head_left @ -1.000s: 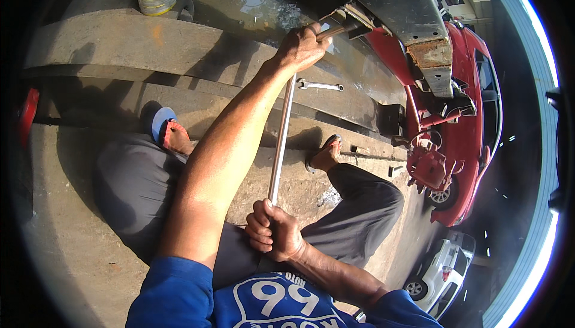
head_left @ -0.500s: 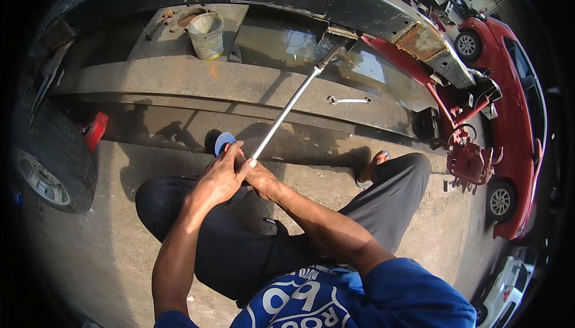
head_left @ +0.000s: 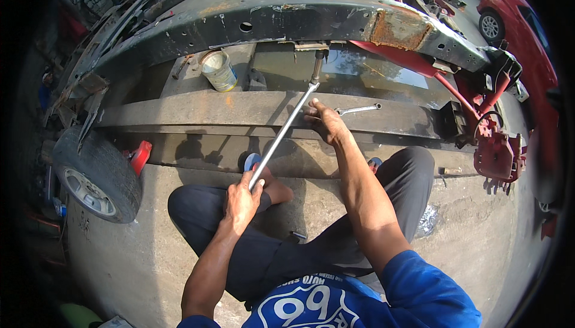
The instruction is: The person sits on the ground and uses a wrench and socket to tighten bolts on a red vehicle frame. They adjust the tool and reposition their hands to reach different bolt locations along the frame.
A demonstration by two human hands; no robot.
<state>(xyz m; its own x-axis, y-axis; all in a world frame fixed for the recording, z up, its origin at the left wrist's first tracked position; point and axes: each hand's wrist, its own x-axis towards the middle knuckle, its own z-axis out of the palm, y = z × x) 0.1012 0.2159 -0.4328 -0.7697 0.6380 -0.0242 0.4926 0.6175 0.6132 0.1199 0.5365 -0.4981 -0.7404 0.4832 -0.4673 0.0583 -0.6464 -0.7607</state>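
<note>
A long chrome breaker bar [head_left: 281,131] slants up and away from me, with a dark socket and extension [head_left: 317,64] on its far end. That socket reaches up to the underside of the black vehicle frame rail [head_left: 269,25]; whether it sits on a bolt there is hidden. My left hand [head_left: 241,199] is closed around the bar's near end. Just right of the bar's upper part, my right hand [head_left: 326,121] has its fingers apart and holds nothing. Beside its wrist a combination wrench [head_left: 359,109] lies on the wooden plank [head_left: 179,107].
A paint-stained bucket [head_left: 220,71] stands beyond the plank, near dark water [head_left: 275,67]. At left lies a wheel with its tire [head_left: 99,175] beside a red piece [head_left: 141,157]. A red brake caliper [head_left: 498,157] hangs at right. A red car [head_left: 518,34] stands farther right.
My right hand has left the bar's near end and moved forward and right, toward its far end. My left hand keeps its grip. The view has shifted, showing more of the frame.
</note>
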